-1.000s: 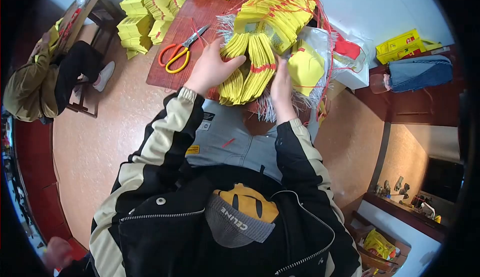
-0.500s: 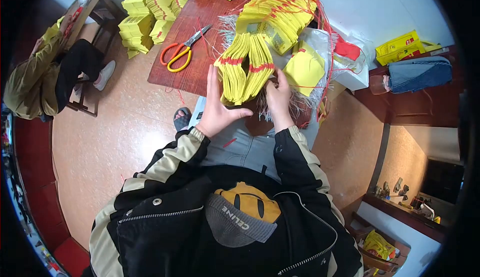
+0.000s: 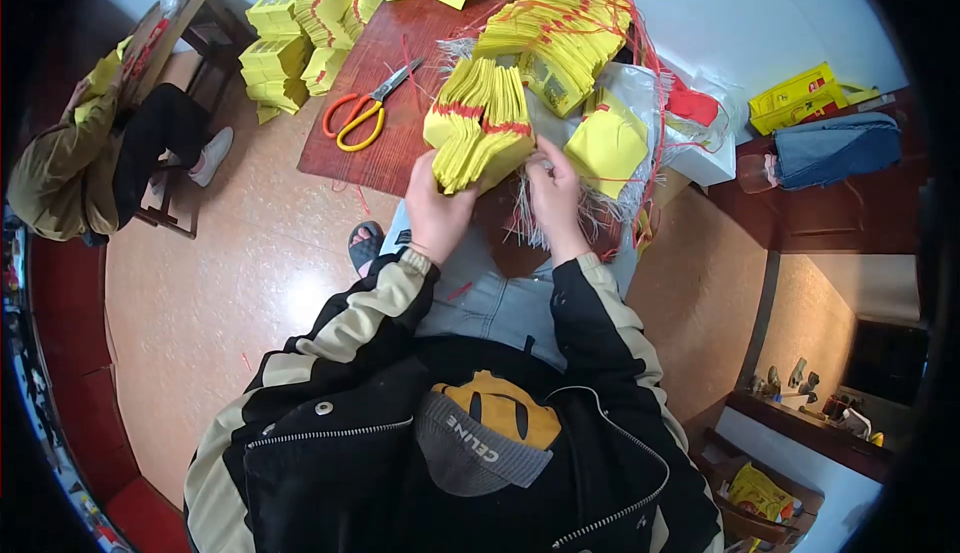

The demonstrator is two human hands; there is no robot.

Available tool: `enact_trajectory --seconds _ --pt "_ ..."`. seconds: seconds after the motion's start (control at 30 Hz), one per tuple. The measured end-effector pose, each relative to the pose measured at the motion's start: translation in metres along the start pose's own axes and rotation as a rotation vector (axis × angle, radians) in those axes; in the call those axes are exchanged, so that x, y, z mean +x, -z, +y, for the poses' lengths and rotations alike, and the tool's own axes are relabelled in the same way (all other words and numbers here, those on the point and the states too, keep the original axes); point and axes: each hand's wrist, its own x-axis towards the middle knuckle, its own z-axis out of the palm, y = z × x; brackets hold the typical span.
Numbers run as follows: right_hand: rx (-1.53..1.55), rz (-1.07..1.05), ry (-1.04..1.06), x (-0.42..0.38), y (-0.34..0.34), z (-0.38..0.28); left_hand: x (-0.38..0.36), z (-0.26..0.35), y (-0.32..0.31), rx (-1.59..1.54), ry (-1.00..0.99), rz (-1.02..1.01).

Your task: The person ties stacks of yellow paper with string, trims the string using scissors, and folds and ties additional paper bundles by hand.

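A thick bundle of folded yellow paper bags (image 3: 484, 118), with red bands across them, is tilted over the near edge of the table. My left hand (image 3: 440, 211) is closed around its lower left side, and the fingers under the bundle are hidden. At its lower right edge, my right hand (image 3: 553, 193) has its fingers bent together in a pinch; what lies between them is too small to make out. Thin pale strings (image 3: 527, 215) hang just below the right hand. Left of the bundle lie scissors (image 3: 372, 108) with one red and one yellow handle, blades apart.
A long row of yellow bags (image 3: 560, 28) with red strings fills the back of the table (image 3: 335, 158). Another yellow piece (image 3: 607, 143) lies at the right. More bag stacks (image 3: 275, 68) stand beyond the table's left edge. A seated person (image 3: 75, 158) handles yellow paper at far left.
My left hand has gone from flat with thumb spread to gripping the bundle from below. The bundle has tipped and its central gap has closed. My right hand's fingers have drawn together.
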Motion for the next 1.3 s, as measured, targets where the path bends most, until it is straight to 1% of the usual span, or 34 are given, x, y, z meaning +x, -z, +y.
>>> enact_trajectory --seconds 0.03,0.07,0.13,0.17,0.2,0.27,0.3,0.33,0.4,0.43,0.47,0.53,0.6,0.63,0.67,0.73,0.8,0.87,0.93,0.97,1.0,1.07,1.13,1.17,1.23,1.27,1.3 --pt "0.078 -0.037 0.002 0.007 0.006 0.006 0.006 -0.001 0.005 -0.003 -0.013 -0.013" --pt "-0.060 -0.071 0.025 0.014 0.013 -0.001 0.012 -0.001 0.011 -0.005 -0.025 -0.026" --pt "0.088 -0.204 -0.016 0.032 0.015 -0.022 0.028 0.003 0.026 -0.065 -0.013 -0.097" --pt "0.166 -0.276 0.042 0.045 0.016 -0.021 0.038 0.006 0.036 -0.086 -0.057 -0.160" --pt "0.033 -0.326 0.059 0.053 0.022 -0.037 0.048 0.007 0.045 -0.105 -0.101 -0.222" --pt "0.035 -0.370 0.092 0.062 0.025 -0.062 0.068 0.003 0.063 -0.110 -0.147 -0.376" --pt "-0.107 -0.375 0.193 0.071 0.031 -0.069 0.077 0.007 0.073 -0.113 -0.151 -0.434" --pt "-0.156 -0.398 0.195 0.073 0.038 -0.075 0.086 0.010 0.081 -0.110 -0.156 -0.434" --pt "-0.167 -0.491 0.139 0.073 0.047 -0.094 0.103 0.017 0.094 -0.230 -0.126 -0.624" --pt "-0.168 -0.487 0.136 0.070 0.049 -0.103 0.108 0.023 0.100 -0.281 -0.069 -0.694" --pt "-0.155 -0.528 0.166 0.065 0.048 -0.115 0.114 0.024 0.104 -0.285 -0.068 -0.698" --pt "-0.146 -0.570 0.193 0.060 0.052 -0.120 0.128 0.022 0.104 -0.390 -0.091 -0.880" --pt "-0.188 -0.715 0.325 0.059 0.057 -0.116 0.134 0.022 0.102 -0.403 -0.109 -0.903" --pt "-0.037 -0.733 0.258 0.056 0.056 -0.111 0.135 0.021 0.100 -0.404 0.068 -0.926" --pt "-0.044 -0.733 0.260 0.050 0.057 -0.106 0.137 0.019 0.097 -0.403 0.244 -0.943" --pt "0.048 -0.631 -0.059 0.041 0.058 -0.100 0.135 -0.003 0.082 -0.443 0.274 -0.928" --pt "0.080 -0.599 -0.094 0.036 0.056 -0.093 0.129 -0.010 0.073 -0.597 0.339 -0.955" --pt "-0.014 -0.519 -0.150 0.043 0.060 -0.070 0.129 -0.023 0.063 -0.549 0.302 -0.986" --pt "-0.053 -0.493 -0.126 0.041 0.062 -0.047 0.123 -0.040 0.053 -0.524 0.293 -1.036" --pt "-0.147 -0.462 -0.156 0.038 0.060 -0.044 0.123 -0.043 0.050 -0.434 0.204 -1.071" --pt "-0.240 -0.431 -0.186 0.037 0.060 -0.042 0.122 -0.047 0.048 -0.433 0.204 -1.069" --pt "-0.229 -0.450 -0.185 0.040 0.059 -0.043 0.117 -0.051 0.045 -0.401 0.168 -1.082" --pt "-0.210 -0.479 -0.194 0.036 0.059 -0.049 0.117 -0.054 0.044 -0.386 0.187 -1.076" --pt "-0.208 -0.476 -0.199 0.034 0.059 -0.053 0.118 -0.054 0.044 -0.356 0.152 -1.077" --pt "-0.414 -0.494 0.056 0.036 0.058 -0.064 0.119 -0.055 0.043 -0.355 0.102 -1.048" --pt "-0.415 -0.493 0.059 0.039 0.057 -0.074 0.121 -0.053 0.042 -0.355 0.098 -1.047" --pt "-0.541 -0.485 0.183 0.039 0.054 -0.085 0.121 -0.052 0.043 -0.340 0.087 -1.038"
